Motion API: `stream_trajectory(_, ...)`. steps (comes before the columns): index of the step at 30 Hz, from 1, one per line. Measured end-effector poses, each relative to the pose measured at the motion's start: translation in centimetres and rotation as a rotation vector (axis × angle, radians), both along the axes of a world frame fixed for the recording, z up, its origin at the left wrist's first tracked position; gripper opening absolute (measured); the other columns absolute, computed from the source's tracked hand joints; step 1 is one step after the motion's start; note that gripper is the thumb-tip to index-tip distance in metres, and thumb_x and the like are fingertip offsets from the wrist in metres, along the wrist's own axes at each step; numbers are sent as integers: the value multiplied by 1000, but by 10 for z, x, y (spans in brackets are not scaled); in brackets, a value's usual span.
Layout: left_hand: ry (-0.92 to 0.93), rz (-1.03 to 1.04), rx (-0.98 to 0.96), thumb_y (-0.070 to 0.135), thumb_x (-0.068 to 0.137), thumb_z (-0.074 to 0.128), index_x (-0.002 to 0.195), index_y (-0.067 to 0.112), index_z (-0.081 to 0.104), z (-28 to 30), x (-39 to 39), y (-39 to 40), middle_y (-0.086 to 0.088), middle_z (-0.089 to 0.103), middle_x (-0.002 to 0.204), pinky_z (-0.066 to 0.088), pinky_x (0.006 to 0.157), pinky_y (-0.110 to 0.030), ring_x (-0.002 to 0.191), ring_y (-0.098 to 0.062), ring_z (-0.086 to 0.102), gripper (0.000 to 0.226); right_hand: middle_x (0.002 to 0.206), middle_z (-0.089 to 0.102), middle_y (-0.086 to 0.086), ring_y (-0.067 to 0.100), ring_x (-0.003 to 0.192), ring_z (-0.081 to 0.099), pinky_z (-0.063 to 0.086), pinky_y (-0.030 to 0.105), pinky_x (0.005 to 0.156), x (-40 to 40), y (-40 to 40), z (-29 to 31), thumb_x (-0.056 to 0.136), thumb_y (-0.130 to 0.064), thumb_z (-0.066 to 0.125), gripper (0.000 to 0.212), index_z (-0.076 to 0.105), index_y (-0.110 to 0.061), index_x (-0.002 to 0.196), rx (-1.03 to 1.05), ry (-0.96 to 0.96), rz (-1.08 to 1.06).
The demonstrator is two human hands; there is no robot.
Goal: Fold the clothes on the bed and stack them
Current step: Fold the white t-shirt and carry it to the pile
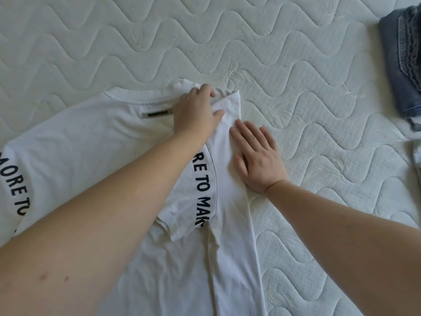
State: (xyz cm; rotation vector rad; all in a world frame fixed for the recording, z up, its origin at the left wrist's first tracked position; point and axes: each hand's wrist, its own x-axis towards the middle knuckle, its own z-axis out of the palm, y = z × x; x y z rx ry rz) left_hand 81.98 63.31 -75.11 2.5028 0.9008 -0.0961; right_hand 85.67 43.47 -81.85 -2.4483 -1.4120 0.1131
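Head view looks straight down on a white quilted mattress [262, 42], its cover stitched in wavy lines, which fills nearly the whole picture; no wall or floor shows. A white T-shirt [95, 137] lies spread on the mattress in the lower left half, neck toward the far side, with a small grey label [157, 115] inside the collar and black lettering running along both sleeves. Its right side is folded inward, so the sleeve with the words lies across the body of the shirt. The left hand [196, 108] reaches across to the shoulder by the collar, fingers curled into a bunch of the white cloth there and gripping it. The right hand [257, 156] lies flat just beside it, fingers straight and spread, pressing on the folded edge of the shirt with its outer side over the mattress. At the far right edge, well apart from the shirt, rests a folded blue denim garment [401, 65] with a frayed hem, and below it a sliver of pale cloth [417, 153] at the frame's border.
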Motion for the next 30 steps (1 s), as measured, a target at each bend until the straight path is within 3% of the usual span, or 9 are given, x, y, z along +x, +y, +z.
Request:
stream_trajectory(3,-35,-53,245,36,89,60,139,16,47,2,-48,-14,-8,50,137,32,106,-39,131,-28,43,55,160,28,1,19,149,20,13,44,122,-1,0,-1,95,-34,39,60,34,-17,152,5,3,-3)
stream_trajectory(8,-206,-253,262,24,94,50,141,1,47,2,-124,-79,-16,46,146,31,116,-42,140,-31,39,52,160,28,-1,18,149,22,15,45,121,-2,0,4,98,-33,37,57,32,-19,153,-26,1,-1)
stream_trajectory(14,170,-590,313,48,104,15,158,15,3,-22,-195,-148,-2,0,165,12,123,-39,151,-19,0,64,163,17,-6,16,150,12,5,42,122,-2,5,9,103,-38,22,54,17,-29,156,-181,20,-9)
stream_trajectory(18,165,-496,330,48,105,14,158,18,0,-20,-214,-162,-2,-3,165,15,121,-42,151,-20,-2,62,165,1,-8,12,151,-3,-5,39,122,-1,10,19,102,-46,10,57,1,-32,156,-324,60,-14)
stream_trajectory(21,116,-351,221,40,100,35,157,15,14,-9,-229,-177,-11,12,164,19,120,-44,151,-28,12,65,164,13,-2,20,151,8,5,39,121,-26,-6,34,100,-41,30,61,15,-26,156,-267,155,-127)
stream_trajectory(23,-96,-100,-4,28,92,59,146,8,40,1,-246,-194,-18,42,145,36,110,-40,134,-33,42,60,154,33,5,26,142,28,21,41,114,-66,-31,47,94,-38,47,63,30,-19,151,-175,222,-252)
stream_trajectory(25,-231,259,-311,20,85,73,129,5,51,7,-263,-211,-8,58,115,45,93,-32,107,-27,58,52,136,46,9,28,126,43,33,39,105,-113,-62,56,87,-36,61,63,40,-16,143,-87,367,-420)
stream_trajectory(27,-171,516,-512,26,83,77,116,11,56,7,-271,-217,10,60,88,45,77,-23,85,-18,63,43,115,54,3,21,107,52,43,32,93,-148,-88,64,83,-33,69,59,46,-15,134,6,597,-618)
stream_trajectory(30,-13,532,-675,33,83,77,98,18,62,-1,-275,-215,14,60,76,47,72,-23,76,-14,61,26,86,54,-12,11,85,56,45,27,68,-172,-112,68,81,-36,70,40,54,-21,115,-59,754,-724)
